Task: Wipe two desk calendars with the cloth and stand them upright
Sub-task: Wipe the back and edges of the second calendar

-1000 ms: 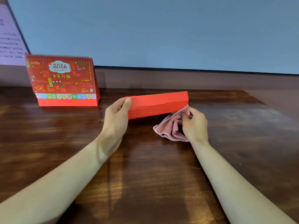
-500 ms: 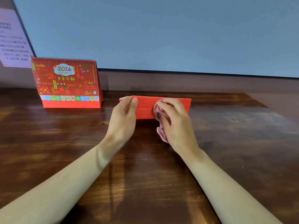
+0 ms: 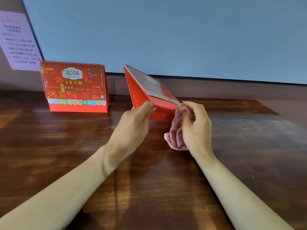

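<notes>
The second red card desk calendar (image 3: 146, 95) was tipped mid-turn at the surface's centre, the left hand (image 3: 132, 128) pinching its near corner while the right hand (image 3: 194, 127) clutched the bunched pink cloth (image 3: 174, 138) beside it; its twin (image 3: 74, 87) stood upright far left. Wiping looked done, so next it wanted swinging square and setting on its base

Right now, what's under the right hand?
The pink cloth, bunched in the right hand beside the tilted calendar. Below it, the wooden desk. The hand covers the rest of the cloth.

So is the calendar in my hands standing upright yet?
No. The held calendar is tilted, turned sideways, pinched by the left hand.
</notes>
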{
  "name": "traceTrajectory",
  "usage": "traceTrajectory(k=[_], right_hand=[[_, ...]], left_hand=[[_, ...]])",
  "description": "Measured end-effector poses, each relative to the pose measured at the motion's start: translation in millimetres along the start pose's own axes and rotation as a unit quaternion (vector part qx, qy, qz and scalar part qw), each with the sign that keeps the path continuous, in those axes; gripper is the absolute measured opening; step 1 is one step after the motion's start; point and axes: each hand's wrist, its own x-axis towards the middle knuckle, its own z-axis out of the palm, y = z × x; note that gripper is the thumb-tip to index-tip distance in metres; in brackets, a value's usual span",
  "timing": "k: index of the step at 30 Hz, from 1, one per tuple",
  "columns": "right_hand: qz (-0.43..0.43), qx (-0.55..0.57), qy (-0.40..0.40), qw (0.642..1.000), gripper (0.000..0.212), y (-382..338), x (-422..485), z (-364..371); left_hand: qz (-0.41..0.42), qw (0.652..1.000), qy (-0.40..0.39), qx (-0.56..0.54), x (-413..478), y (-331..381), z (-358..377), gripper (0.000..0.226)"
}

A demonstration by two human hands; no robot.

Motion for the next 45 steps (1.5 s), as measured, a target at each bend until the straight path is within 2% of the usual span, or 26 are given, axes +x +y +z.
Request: traceTrajectory(k=[3,5,7,11,15,18,22,26,28,30,33,36,38,40,42,43,45], right_hand=[[-0.050,0.045,-0.062,0.996,0.036,-18.7,-5.4,10.9],[-0.058,0.030,-0.094,0.993,0.037,-27.5,-5.3,16.9],[-0.023,0.010,-0.108,0.994,0.037,-35.2,-2.9,19.3],[0.059,0.001,-0.138,0.989,0.037,-38.1,3.7,19.1],[0.149,0.091,-0.155,0.972,0.037,-32.3,7.7,17.6],[0.149,0.069,-0.163,0.973,0.041,-24.4,4.3,17.7],[0.156,0.035,-0.135,0.978,0.032,-12.8,-0.2,21.5],[0.189,0.077,-0.101,0.974,0.027,-5.6,-1.9,20.3],[0.238,0.147,-0.068,0.958,0.023,-5.7,-1.2,20.1],[0.287,0.187,-0.052,0.938,0.023,-7.5,0.5,18.3],[0.344,0.201,-0.071,0.915,0.025,-11.3,1.5,9.7],[0.366,0.202,-0.116,0.901,0.025,-13.7,1.1,4.3],[0.385,0.213,-0.135,0.888,0.033,-12.4,-1.1,4.7],[0.398,0.198,-0.148,0.883,0.041,-13.6,-3.1,6.1],[0.408,0.172,-0.161,0.882,0.038,-15.5,-1.1,4.6],[0.407,0.163,-0.172,0.882,0.039,-17.1,-0.9,0.7],[0.415,0.128,-0.189,0.881,0.044,-17.3,0.6,-7.1]], left_hand=[[0.064,0.998,-0.022,0.018,-0.9,-3.0,3.2,0.014],[0.118,0.992,-0.044,0.033,-1.3,-3.5,3.8,0.012],[0.155,0.984,-0.062,0.067,-0.2,-5.0,4.6,0.021],[0.204,0.969,-0.080,0.115,-0.6,-4.3,10.0,0.019],[0.230,0.958,-0.111,0.131,-6.0,-0.7,13.7,0.021],[0.241,0.956,-0.124,0.116,-8.0,3.2,14.1,0.015],[0.253,0.953,-0.140,0.087,-10.5,0.1,15.1,0.018],[0.234,0.968,-0.088,0.017,-12.1,5.0,14.3,0.008],[0.194,0.980,-0.044,-0.011,-10.3,13.0,11.7,0.010],[0.108,0.994,-0.014,-0.030,-7.8,9.4,9.2,0.013],[-0.051,0.998,0.009,-0.046,-6.0,-12.5,7.6,0.019],[-0.194,0.980,0.038,-0.011,-0.2,-32.6,3.1,0.030],[-0.313,0.948,0.050,-0.040,4.5,-41.7,-2.9,0.049],[-0.434,0.886,0.072,-0.144,8.9,-41.6,-10.1,0.069],[-0.504,0.806,0.097,-0.293,11.6,-36.7,-13.1,0.060],[-0.513,0.783,0.102,-0.337,12.4,-33.3,-13.3,0.053],[-0.506,0.783,0.107,-0.346,12.0,-28.5,-11.5,0.042]])
